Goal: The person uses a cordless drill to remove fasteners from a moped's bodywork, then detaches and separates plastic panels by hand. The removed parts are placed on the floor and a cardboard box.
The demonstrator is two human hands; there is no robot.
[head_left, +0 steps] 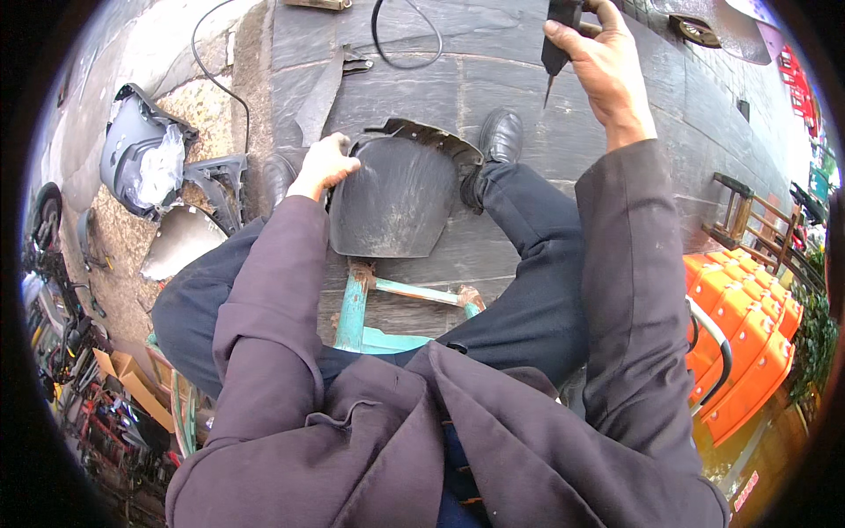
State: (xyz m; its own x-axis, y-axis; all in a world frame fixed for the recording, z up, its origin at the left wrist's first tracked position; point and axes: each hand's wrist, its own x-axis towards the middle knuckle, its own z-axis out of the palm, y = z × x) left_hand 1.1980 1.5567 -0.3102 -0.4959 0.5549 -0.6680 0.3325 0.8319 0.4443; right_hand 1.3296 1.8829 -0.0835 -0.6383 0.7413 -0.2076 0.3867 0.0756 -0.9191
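Note:
Between my shoes stands a black curved plastic panel (396, 198), scuffed on its face and with a jagged far rim. My left hand (327, 165) grips its upper left edge, with the thumb on the near side and the fingertips partly hidden. Away from the panel, at the far right, my right hand (607, 66) is closed around a black hand tool (558, 40). This tool has a thin pointed tip aimed down toward the stone floor; its exact kind is unclear. The tip touches nothing.
Grey plastic shells (132, 145), one holding clear plastic film, lie at the left. A worn teal wooden frame (352, 304) is between my legs. A black cable (405, 63) loops on the paving ahead. Orange plastic cases (739, 321) and a wooden stool (748, 216) stand at the right.

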